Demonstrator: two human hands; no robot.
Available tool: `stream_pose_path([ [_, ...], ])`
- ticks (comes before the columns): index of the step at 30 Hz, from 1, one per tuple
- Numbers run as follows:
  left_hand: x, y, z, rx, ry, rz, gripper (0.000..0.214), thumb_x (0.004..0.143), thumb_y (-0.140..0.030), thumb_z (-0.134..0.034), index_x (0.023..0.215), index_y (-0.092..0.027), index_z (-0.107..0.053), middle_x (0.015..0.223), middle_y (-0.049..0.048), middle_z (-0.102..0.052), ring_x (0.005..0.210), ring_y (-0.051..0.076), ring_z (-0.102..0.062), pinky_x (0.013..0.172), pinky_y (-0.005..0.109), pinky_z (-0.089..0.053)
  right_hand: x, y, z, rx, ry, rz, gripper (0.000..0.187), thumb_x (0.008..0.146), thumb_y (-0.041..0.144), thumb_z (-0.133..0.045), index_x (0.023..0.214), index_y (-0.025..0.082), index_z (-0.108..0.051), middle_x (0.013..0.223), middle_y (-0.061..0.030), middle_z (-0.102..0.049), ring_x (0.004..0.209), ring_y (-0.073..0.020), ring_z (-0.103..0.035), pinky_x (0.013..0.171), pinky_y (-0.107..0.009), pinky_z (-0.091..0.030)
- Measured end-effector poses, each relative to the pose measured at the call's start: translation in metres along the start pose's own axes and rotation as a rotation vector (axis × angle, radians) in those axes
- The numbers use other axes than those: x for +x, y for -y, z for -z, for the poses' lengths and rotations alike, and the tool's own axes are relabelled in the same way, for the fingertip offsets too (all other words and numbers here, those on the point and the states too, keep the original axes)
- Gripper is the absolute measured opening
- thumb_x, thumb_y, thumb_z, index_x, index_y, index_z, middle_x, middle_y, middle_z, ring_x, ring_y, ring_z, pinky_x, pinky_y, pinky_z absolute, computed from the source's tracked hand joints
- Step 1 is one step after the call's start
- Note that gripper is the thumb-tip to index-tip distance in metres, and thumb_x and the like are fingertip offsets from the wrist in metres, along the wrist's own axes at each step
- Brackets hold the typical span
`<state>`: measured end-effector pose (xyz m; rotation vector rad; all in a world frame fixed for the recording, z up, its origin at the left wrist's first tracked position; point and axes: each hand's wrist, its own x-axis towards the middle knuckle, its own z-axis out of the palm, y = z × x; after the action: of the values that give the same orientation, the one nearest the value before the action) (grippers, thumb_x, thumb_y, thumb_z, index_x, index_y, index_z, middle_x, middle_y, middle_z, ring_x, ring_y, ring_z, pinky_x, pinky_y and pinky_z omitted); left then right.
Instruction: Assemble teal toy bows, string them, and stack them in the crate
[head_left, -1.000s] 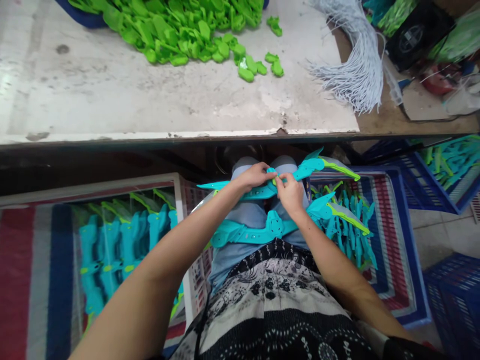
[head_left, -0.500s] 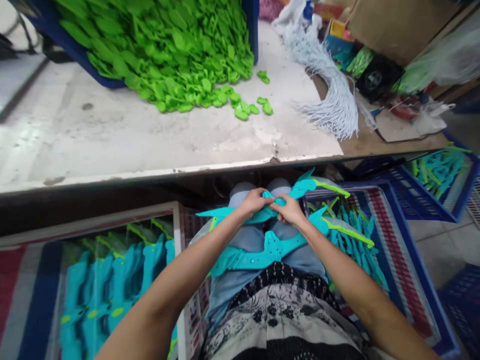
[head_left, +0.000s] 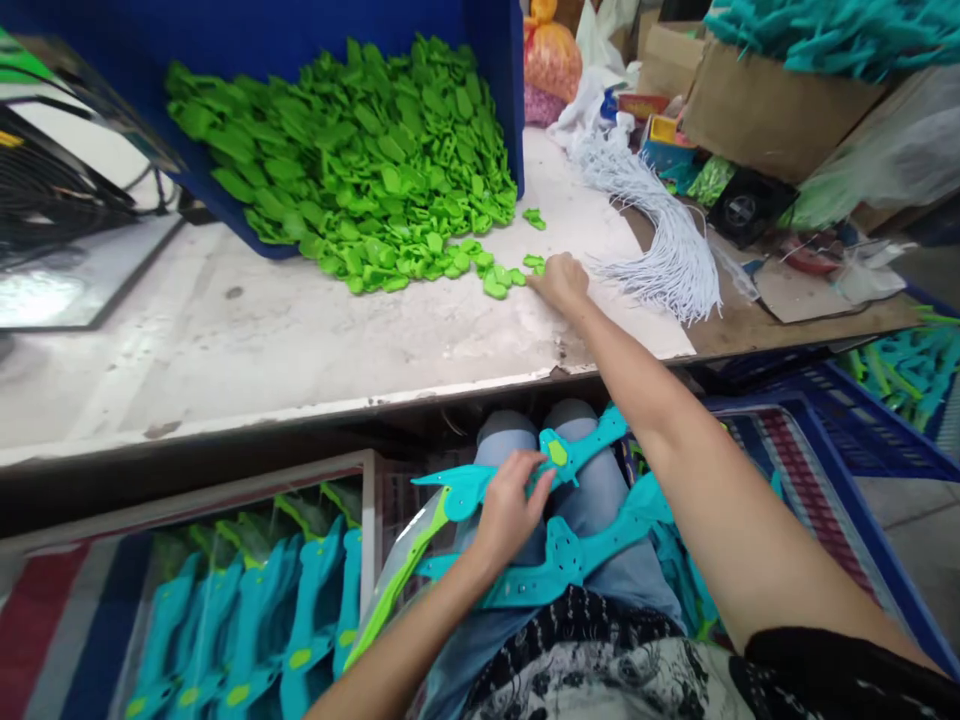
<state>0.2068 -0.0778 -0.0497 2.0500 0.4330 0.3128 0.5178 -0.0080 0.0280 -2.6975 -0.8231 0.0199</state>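
My left hand (head_left: 514, 505) is closed around the middle of a turquoise plastic bow-shaped part (head_left: 466, 487) lying across my knees. A bright green piece (head_left: 556, 452) sits in its centre, just beyond my fingertips. My right hand (head_left: 564, 283) is stretched out over the table, its fingers pinched at a small green plastic piece, mostly hidden under them. Beside those fingers lie several loose green pieces (head_left: 495, 280). Closer to my body, a second turquoise bow-shaped part (head_left: 525, 585) rests on my lap.
A blue bin (head_left: 514, 100) on its side spills a heap of green pieces (head_left: 375, 190) onto the white table (head_left: 300, 340). White cords (head_left: 667, 240) lie to the right. Crates with turquoise parts (head_left: 247, 620) stand left and right of my legs. A cardboard box (head_left: 772, 100) is at the back right.
My right hand has left the turquoise part and moved forward to the loose green pieces on the table. A green piece now shows in the part's centre. My left hand still holds the part.
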Motion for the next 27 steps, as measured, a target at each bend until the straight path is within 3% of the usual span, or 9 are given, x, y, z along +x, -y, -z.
stream_pose_path([
  [4, -0.044, 0.007, 0.009, 0.015, 0.215, 0.145, 0.026, 0.09, -0.036, -0.053, 0.103, -0.018, -0.067, 0.094, 0.0092, -0.07, 0.083, 0.021, -0.066, 0.077, 0.034, -0.054, 0.005, 0.001, -0.012, 0.013, 0.049, 0.054, 0.033, 0.085, 0.027, -0.061, 0.113, 0.011, -0.064, 0.117, -0.0181, -0.064, 0.112, -0.0309, -0.06, 0.093, -0.041, -0.048],
  [7, -0.058, 0.014, 0.008, 0.038, 0.356, 0.257, 0.03, 0.086, -0.033, -0.055, 0.109, -0.017, -0.066, 0.102, 0.0112, -0.07, 0.091, 0.024, -0.067, 0.08, 0.035, -0.054, 0.003, -0.006, -0.009, 0.061, 0.048, 0.067, 0.036, 0.082, 0.03, -0.065, 0.113, 0.013, -0.062, 0.114, -0.0145, -0.065, 0.109, -0.0296, -0.061, 0.092, -0.042, -0.048],
  [12, -0.05, 0.011, -0.003, 0.05, 0.546, 0.336, 0.046, 0.086, -0.036, -0.054, 0.126, -0.014, -0.059, 0.106, 0.0112, -0.07, 0.092, 0.024, -0.066, 0.082, 0.035, -0.05, 0.001, -0.022, 0.005, 0.092, 0.008, 0.136, 0.038, 0.077, 0.026, -0.069, 0.112, 0.013, -0.06, 0.113, -0.0117, -0.064, 0.107, -0.0278, -0.059, 0.094, -0.042, -0.047],
  [15, -0.044, 0.009, -0.007, 0.104, 0.64, 0.345, 0.053, 0.085, -0.039, -0.052, 0.132, -0.014, -0.053, 0.097, 0.0094, -0.07, 0.088, 0.024, -0.066, 0.077, 0.034, -0.047, -0.02, -0.035, 0.017, 0.131, 0.04, 0.146, 0.036, 0.078, 0.026, -0.067, 0.111, 0.012, -0.061, 0.105, -0.0102, -0.065, 0.102, -0.0255, -0.06, 0.091, -0.039, -0.047],
  [19, -0.039, 0.012, -0.008, 0.127, 0.745, 0.31, 0.04, 0.082, -0.047, -0.054, 0.105, -0.015, -0.06, 0.083, 0.0064, -0.067, 0.076, 0.022, -0.062, 0.065, 0.031, -0.041, -0.067, -0.057, 0.027, 0.066, 0.131, 0.205, 0.036, 0.076, 0.027, -0.066, 0.109, 0.012, -0.066, 0.102, -0.0099, -0.068, 0.1, -0.0254, -0.061, 0.089, -0.036, -0.046],
  [22, -0.035, 0.014, -0.009, 0.038, 0.754, 0.329, 0.03, 0.076, -0.049, -0.057, 0.083, -0.02, -0.055, 0.071, 0.0015, -0.061, 0.066, 0.018, -0.057, 0.058, 0.028, -0.037, -0.09, -0.066, 0.028, 0.02, 0.213, 0.229, 0.029, 0.082, 0.03, -0.06, 0.1, 0.009, -0.07, 0.097, -0.0117, -0.07, 0.097, -0.0247, -0.062, 0.088, -0.034, -0.045],
  [27, -0.023, 0.008, -0.013, -0.014, 0.601, 0.381, 0.025, 0.073, -0.046, -0.058, 0.074, -0.022, -0.049, 0.068, 0.0001, -0.056, 0.063, 0.017, -0.052, 0.057, 0.028, -0.036, -0.094, -0.062, 0.027, 0.035, 0.165, 0.191, 0.024, 0.087, 0.023, -0.054, 0.096, 0.009, -0.071, 0.095, -0.0132, -0.069, 0.098, -0.0247, -0.061, 0.088, -0.034, -0.045],
])
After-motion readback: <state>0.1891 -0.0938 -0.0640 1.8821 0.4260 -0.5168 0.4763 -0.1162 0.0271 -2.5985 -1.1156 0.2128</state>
